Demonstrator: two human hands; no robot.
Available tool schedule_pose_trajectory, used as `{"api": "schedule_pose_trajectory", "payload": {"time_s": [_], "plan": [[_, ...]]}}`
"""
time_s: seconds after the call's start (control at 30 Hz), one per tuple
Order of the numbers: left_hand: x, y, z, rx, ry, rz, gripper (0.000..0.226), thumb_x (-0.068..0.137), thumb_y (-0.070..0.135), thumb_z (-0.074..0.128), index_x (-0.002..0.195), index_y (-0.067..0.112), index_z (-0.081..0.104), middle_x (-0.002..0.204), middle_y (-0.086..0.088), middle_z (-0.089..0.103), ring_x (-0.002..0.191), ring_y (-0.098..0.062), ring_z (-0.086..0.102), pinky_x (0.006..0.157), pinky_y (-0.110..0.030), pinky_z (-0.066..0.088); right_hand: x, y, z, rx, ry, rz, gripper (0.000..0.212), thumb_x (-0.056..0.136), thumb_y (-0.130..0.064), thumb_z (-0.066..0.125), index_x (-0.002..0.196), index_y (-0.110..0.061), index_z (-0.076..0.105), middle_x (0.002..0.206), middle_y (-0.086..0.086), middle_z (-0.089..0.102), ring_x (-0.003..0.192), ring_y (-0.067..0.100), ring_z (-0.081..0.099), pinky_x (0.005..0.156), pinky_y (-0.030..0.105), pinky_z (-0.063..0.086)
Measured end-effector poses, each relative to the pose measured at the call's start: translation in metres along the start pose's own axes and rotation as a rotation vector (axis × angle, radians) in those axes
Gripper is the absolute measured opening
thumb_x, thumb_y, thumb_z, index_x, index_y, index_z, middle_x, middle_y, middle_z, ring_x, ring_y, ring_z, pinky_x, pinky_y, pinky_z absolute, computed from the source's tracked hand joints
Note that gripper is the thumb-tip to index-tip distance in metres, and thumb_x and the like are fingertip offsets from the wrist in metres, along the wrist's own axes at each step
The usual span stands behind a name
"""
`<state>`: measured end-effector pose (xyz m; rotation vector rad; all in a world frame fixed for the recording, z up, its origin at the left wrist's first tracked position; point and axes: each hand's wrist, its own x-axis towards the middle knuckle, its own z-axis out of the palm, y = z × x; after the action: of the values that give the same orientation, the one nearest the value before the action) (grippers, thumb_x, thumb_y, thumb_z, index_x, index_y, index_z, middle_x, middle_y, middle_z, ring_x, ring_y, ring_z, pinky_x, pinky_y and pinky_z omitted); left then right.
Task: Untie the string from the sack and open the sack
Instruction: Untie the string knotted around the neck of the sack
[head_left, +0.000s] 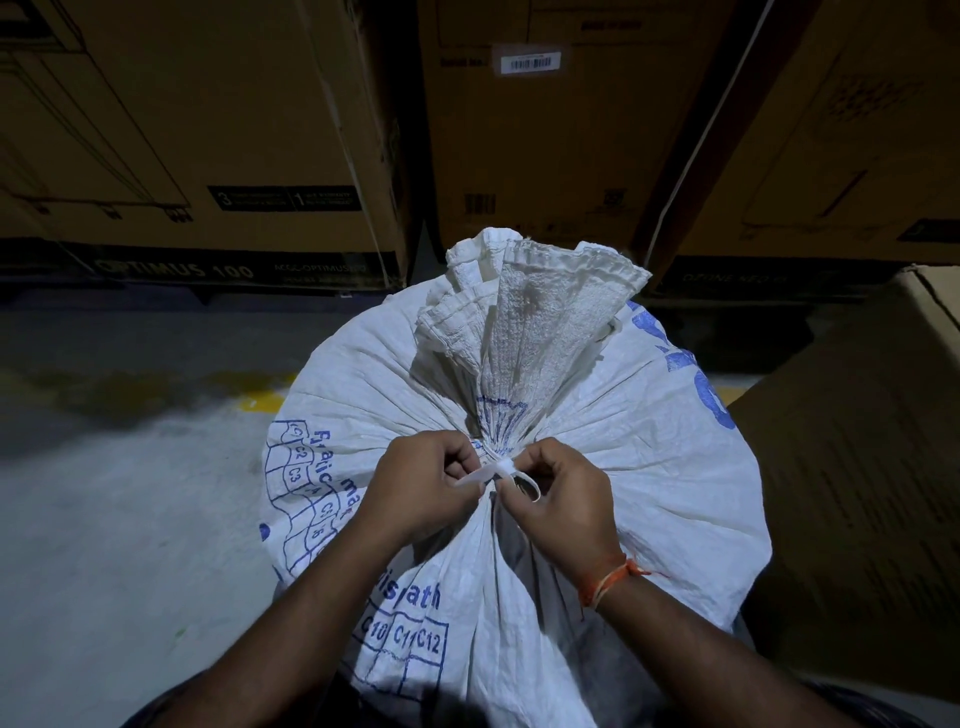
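Observation:
A full white woven sack (649, 467) with blue print stands in front of me, its neck bunched and its frilled mouth (524, 306) fanned out above. A white string (493, 472) is tied around the neck, with a small loop showing on the right. My left hand (415, 483) pinches the string's left end between thumb and fingers. My right hand (561, 499) pinches the string at the knot and loop. Both hands rest on the sack just below the neck.
Large brown cardboard boxes (218, 135) stand stacked behind the sack. Another carton (872, 467) sits close on the right. Grey concrete floor (104, 519) with a yellow mark lies to the left.

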<state>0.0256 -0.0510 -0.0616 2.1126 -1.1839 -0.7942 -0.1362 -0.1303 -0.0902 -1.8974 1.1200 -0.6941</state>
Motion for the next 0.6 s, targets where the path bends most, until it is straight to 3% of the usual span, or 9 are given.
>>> {"api": "schedule_pose_trajectory", "payload": {"time_s": [0.13,0.33,0.43,0.6], "plan": [[0.0024,-0.0003,0.0008,0.013,-0.008,0.010,0.021,0.073,0.039,0.080,0.072,0.020,0.071,0.060,0.008,0.066,0.052,-0.002,0.052,0.057,-0.024,0.046,0.0024,0.0013,-0.0044,-0.132,0.044,-0.111,0.020,0.069,-0.021,0.082,0.067,-0.021,0.062,0.075,-0.008,0.057,0.074,0.006,0.056,0.067,0.013,0.041],[0.0047,-0.0020,0.0045,0.023,-0.007,0.041,0.021,0.077,0.035,0.084,0.071,0.022,0.069,0.056,0.012,0.062,0.051,0.000,0.055,0.053,-0.014,0.039,0.0034,0.0015,-0.0031,-0.161,-0.008,-0.053,0.010,0.069,-0.016,0.077,0.064,-0.019,0.068,0.086,-0.002,0.058,0.080,0.008,0.059,0.072,0.001,0.036],[0.0065,-0.0035,0.0060,0.046,0.013,0.050,0.024,0.078,0.039,0.084,0.069,0.022,0.069,0.056,0.010,0.062,0.052,-0.003,0.054,0.054,-0.020,0.039,0.0037,0.0006,-0.0048,-0.151,-0.027,-0.023,0.009,0.070,-0.020,0.074,0.063,-0.020,0.070,0.088,-0.002,0.059,0.082,0.006,0.058,0.073,-0.002,0.034],[0.0082,-0.0023,0.0056,0.061,0.024,0.040,0.027,0.079,0.039,0.084,0.066,0.022,0.068,0.056,0.010,0.061,0.053,-0.004,0.053,0.054,-0.023,0.039,0.0040,0.0015,-0.0094,-0.144,-0.066,-0.017,0.013,0.072,-0.006,0.076,0.063,-0.013,0.070,0.090,0.000,0.059,0.082,0.007,0.059,0.072,-0.001,0.036]]}}
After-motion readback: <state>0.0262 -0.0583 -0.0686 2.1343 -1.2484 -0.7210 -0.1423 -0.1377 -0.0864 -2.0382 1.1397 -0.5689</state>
